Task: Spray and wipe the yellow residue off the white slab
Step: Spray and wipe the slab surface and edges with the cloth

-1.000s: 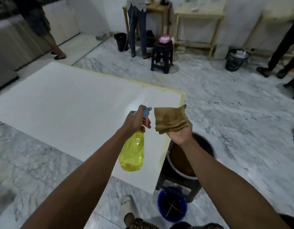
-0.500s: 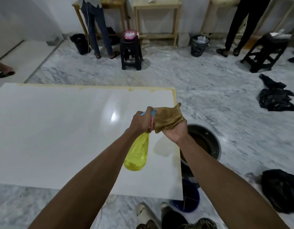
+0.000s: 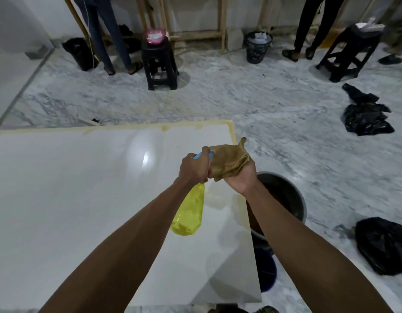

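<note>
Above the white slab [image 3: 71,199], the left hand [image 3: 194,169] grips a yellow spray bottle [image 3: 190,213] while the right hand [image 3: 240,177] clutches a brown cloth [image 3: 229,161]; yellow residue [image 3: 127,128] lines the far edge

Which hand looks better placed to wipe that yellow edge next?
The right hand, probably. It already holds the cloth and hovers close to the yellow residue along the slab edge. The left hand is busy gripping the spray bottle.
</note>
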Action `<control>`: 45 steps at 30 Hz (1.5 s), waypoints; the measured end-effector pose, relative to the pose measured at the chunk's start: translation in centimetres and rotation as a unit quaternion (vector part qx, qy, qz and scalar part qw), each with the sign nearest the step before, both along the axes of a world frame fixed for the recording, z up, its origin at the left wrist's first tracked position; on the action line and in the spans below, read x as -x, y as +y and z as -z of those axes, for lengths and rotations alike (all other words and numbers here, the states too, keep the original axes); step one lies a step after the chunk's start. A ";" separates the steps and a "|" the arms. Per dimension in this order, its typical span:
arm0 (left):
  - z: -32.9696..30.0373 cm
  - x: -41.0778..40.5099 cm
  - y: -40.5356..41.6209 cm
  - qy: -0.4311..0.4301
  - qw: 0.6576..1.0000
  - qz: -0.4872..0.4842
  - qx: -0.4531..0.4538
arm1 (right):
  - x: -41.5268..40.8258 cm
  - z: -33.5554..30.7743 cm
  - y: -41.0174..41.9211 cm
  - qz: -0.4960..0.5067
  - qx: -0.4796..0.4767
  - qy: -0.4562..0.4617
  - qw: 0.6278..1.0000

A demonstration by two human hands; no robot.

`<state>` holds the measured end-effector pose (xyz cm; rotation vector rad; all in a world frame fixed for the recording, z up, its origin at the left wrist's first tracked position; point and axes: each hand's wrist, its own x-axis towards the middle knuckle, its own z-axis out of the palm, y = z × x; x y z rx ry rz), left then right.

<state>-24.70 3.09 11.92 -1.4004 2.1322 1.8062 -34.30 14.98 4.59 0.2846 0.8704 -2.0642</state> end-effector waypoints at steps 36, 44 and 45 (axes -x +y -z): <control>11.9 11.6 -8.3 0.017 0.998 0.050 -0.040 | 19.3 20.4 -8.5 -0.290 -0.577 0.623 0.441; 10.9 4.2 -2.9 0.011 0.998 0.058 -0.032 | 8.3 17.0 -2.2 -0.315 -0.586 0.618 0.419; 10.7 3.0 -2.0 0.014 0.998 0.057 -0.036 | 6.7 16.8 -1.2 -0.322 -0.593 0.615 0.409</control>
